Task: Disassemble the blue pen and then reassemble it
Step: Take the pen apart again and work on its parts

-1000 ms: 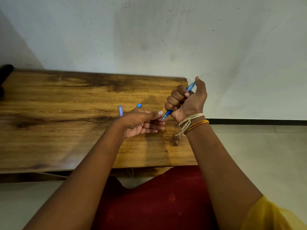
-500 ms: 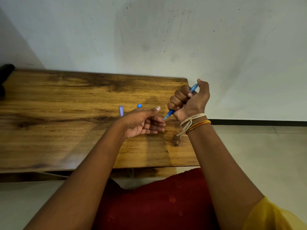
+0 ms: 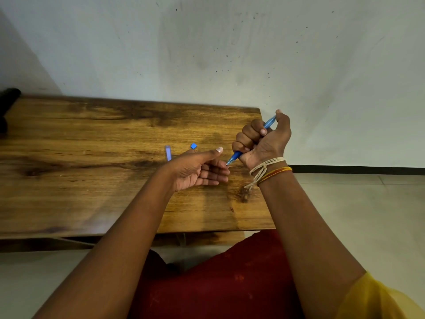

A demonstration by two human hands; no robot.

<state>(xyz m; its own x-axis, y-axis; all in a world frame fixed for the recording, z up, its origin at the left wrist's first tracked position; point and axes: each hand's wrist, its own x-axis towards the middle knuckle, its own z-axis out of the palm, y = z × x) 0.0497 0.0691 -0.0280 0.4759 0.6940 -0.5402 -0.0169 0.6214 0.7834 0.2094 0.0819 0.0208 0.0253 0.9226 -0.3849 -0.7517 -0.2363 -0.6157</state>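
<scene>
Head view: right hand (image 3: pixel 264 141) fist-grips blue pen (image 3: pixel 236 155), thumb on its top end, tip pointing down-left above wooden counter (image 3: pixel 92 180). Left hand (image 3: pixel 197 171) grip loose, palm up, fingers relaxed, holding nothing, fingertips just beside pen tip. Small blue cap piece (image 3: pixel 193 146) and pale clip-like piece (image 3: pixel 168 153) lie on counter behind left hand.

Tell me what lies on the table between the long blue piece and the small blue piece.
Only bare wood of the table between the long blue piece and the small blue piece, in the head view.
</scene>
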